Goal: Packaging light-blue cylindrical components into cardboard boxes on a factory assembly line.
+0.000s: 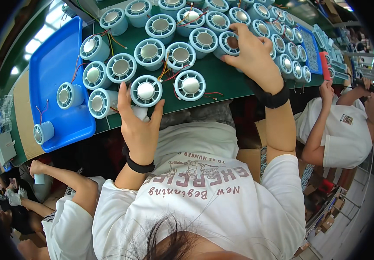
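My left hand has its fingers and thumb on either side of a light blue round plastic housing with a silver disc in its face, near the table's front edge. Farther right, my right hand grips another such housing, whose disc looks brownish; thumb and fingertips lie along its rim. Between the two hands stands a housing with thin red wires trailing from it. Many more of the same kind crowd the green tabletop, most with their discs facing up.
A blue tray lies at the left, with a small housing on its near edge. At the right is a blue bin of small parts, beside a red object. Co-workers sit close on both sides, a person's arm at left.
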Action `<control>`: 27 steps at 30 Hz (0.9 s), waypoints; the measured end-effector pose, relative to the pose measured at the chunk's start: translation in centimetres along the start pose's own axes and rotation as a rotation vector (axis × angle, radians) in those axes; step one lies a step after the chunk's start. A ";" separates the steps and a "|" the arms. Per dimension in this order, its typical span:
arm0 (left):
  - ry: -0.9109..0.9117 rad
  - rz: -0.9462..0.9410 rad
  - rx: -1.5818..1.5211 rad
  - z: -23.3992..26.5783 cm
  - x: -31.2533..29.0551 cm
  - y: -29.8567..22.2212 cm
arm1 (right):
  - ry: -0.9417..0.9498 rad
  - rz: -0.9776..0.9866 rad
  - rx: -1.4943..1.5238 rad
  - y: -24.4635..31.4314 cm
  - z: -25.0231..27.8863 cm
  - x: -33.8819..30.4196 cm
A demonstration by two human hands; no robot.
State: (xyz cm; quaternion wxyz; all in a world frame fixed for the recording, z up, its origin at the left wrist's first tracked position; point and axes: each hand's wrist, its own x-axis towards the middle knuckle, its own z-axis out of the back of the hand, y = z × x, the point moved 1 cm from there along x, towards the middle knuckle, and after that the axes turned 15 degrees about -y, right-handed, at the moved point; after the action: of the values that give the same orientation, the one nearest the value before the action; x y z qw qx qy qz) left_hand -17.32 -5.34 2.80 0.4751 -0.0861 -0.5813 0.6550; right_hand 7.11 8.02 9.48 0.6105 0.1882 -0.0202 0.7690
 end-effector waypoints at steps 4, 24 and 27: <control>-0.079 -0.263 0.125 1.2 -0.2 -0.9 | -0.075 0.086 0.157 -1.4 1.4 0.4; 0.978 0.421 -0.750 -2.2 -0.3 -6.3 | 0.345 -0.147 0.750 2.8 7.5 -5.8; 1.128 0.710 -0.874 -2.5 -0.8 -6.5 | 0.310 -0.209 0.894 1.9 7.4 -6.5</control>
State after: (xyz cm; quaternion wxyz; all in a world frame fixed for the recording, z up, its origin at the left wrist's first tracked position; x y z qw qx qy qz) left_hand -11.82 -5.10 7.16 0.3838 -0.7633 -0.3950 0.3376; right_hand 8.50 -0.46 14.71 0.5399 0.3162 0.4225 0.6558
